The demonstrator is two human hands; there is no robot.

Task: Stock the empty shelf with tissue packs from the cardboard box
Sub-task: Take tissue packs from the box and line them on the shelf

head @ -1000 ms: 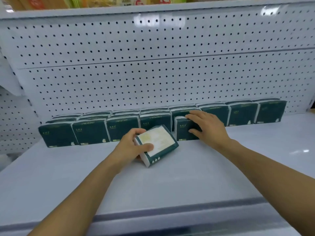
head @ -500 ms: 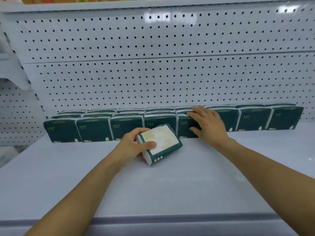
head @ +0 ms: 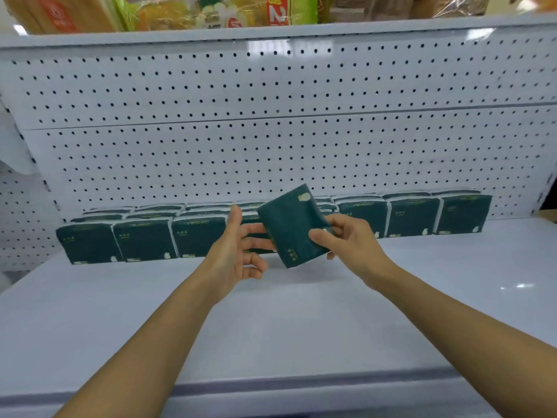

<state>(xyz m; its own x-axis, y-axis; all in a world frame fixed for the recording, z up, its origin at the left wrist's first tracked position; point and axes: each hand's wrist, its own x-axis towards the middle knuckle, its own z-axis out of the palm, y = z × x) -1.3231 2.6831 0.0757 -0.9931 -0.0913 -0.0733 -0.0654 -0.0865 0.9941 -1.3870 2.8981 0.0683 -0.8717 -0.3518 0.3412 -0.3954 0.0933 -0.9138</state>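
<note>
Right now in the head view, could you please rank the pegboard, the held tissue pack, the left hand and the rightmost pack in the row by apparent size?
1. Pegboard, by far the largest.
2. Held tissue pack and left hand look about alike, both nearer the camera.
3. Rightmost pack looks smallest, probably only because it stands farther back.

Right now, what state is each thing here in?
Held tissue pack: tilted, lifted off the shelf, gripped by the right hand.
Left hand: open, fingers touching the pack.
Row of tissue packs: upright against the pegboard.
Shelf: front bare.
</note>
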